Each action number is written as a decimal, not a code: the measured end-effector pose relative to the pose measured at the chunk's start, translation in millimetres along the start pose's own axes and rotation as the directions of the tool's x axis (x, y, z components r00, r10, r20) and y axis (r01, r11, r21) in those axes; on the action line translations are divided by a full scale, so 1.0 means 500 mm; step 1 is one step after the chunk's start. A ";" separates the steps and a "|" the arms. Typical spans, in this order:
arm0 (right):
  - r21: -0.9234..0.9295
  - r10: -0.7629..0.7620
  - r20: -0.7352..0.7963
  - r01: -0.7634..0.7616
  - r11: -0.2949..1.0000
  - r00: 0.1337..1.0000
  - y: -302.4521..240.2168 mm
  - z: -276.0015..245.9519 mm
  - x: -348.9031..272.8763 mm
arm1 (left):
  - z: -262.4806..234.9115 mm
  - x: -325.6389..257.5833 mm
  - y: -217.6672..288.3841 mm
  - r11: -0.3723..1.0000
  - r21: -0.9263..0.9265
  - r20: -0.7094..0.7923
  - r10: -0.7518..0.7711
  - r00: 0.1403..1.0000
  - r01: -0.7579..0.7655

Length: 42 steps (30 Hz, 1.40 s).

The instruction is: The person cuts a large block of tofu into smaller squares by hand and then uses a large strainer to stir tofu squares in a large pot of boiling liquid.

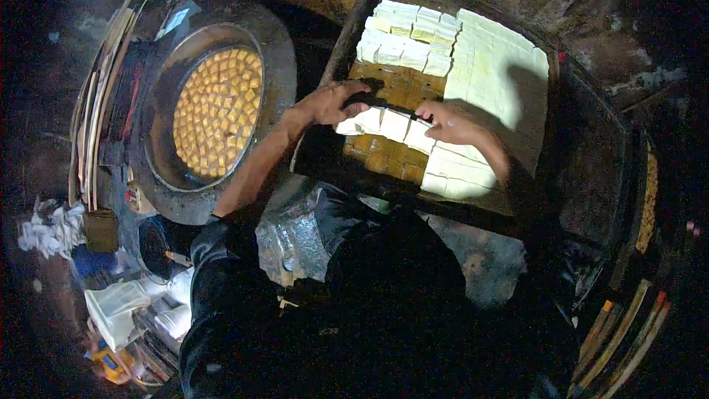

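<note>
A wide wooden tray (333, 55) in front of me carries white blocks that look like tofu. On its right side lies a scored white slab (487, 55); cut pieces (413, 26) stand in rows at the far left. My left hand (336, 103) is closed at the left end of a nearer row of white pieces (395, 125). At that row's right end, my right hand (454, 125) has its fingers bent in a pinch. A thin dark strip (385, 106) seems to run between both hands' fingers along the row; whether it is a blade cannot be made out.
To the left, a large round pan (156, 129) holds many golden cubes (218, 114) in liquid. Long sticks (100, 103) lean beyond it. White containers (118, 310) stand at lower left; more sticks (620, 336) lie at lower right. The surroundings are dark.
</note>
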State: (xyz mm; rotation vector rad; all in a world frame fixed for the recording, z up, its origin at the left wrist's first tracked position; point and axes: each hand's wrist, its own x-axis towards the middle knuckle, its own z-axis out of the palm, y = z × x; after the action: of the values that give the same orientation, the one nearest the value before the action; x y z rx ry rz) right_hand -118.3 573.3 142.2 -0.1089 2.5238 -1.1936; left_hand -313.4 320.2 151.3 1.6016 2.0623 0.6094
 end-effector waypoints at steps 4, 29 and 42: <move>0.015 0.032 0.006 -0.032 0.999 0.999 0.015 0.004 -0.001 | 0.009 0.001 0.002 0.997 -0.024 0.092 -0.065 0.994 0.068; -0.494 -0.106 -0.372 -0.100 0.864 0.922 -0.110 0.180 -0.029 | 0.102 -0.105 0.064 0.861 0.437 -0.042 0.309 0.950 -0.261; -0.409 -0.032 -0.387 -0.141 0.902 0.921 -0.129 0.169 -0.030 | 0.092 -0.111 0.078 0.879 0.436 0.006 0.213 0.977 -0.194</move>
State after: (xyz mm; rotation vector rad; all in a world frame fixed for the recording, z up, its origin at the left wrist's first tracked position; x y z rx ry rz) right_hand -80.5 472.6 146.1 0.1043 3.0820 -0.6582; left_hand -243.5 277.9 142.3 2.0933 2.1852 0.2543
